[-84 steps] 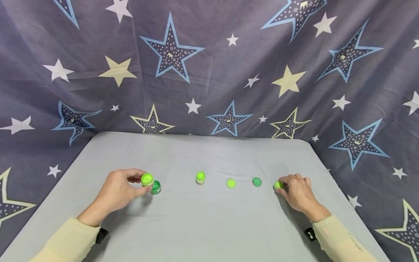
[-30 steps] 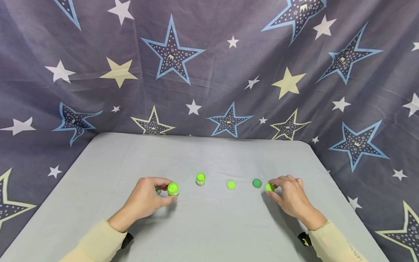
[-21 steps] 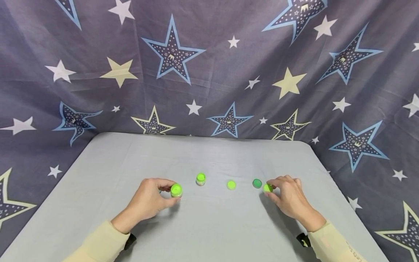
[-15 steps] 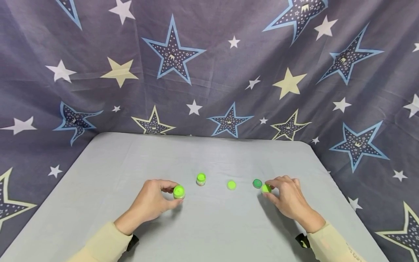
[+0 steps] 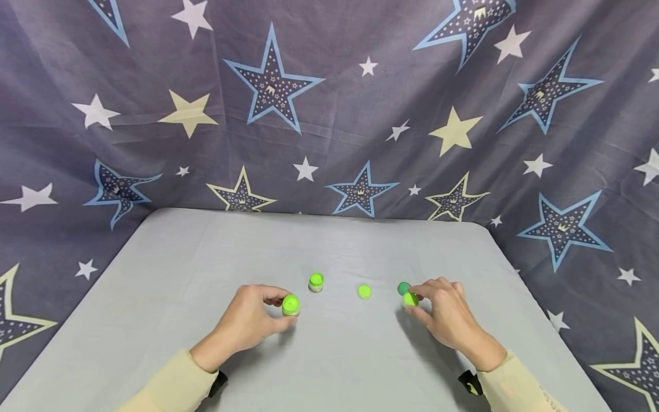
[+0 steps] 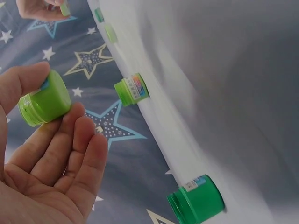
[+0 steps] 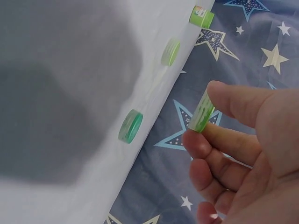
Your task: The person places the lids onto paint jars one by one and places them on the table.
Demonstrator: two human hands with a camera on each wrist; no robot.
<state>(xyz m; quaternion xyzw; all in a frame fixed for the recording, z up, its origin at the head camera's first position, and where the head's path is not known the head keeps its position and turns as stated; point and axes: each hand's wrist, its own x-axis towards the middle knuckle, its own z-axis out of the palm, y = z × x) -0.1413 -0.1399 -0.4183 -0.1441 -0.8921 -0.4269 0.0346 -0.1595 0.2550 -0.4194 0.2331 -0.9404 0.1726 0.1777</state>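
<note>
My left hand [image 5: 252,317] pinches a small lime-green paint jar [image 5: 290,306] between thumb and fingers, its uncapped top facing up. In the left wrist view the jar [image 6: 51,98] is off the table. My right hand [image 5: 445,312] grips a lime-green lid [image 5: 410,300] by its edge, raised above the table in the right wrist view. Just beyond that hand lies a dark green lid [image 5: 404,288]. Another lime jar [image 5: 316,282], uncapped, stands past the left hand, and a second lime lid [image 5: 364,292] lies between the hands.
A dark green jar [image 6: 201,200] stands on the table, seen in the left wrist view; the left hand hides it in the head view. A grey cloth [image 5: 329,366] covers the table. A star-patterned curtain [image 5: 329,114] hangs behind and at both sides.
My left hand has carried the lime jar rightward, covering the dark green jar from the head view. My right hand has lifted its lime lid and brought it leftward, close to the dark green lid.
</note>
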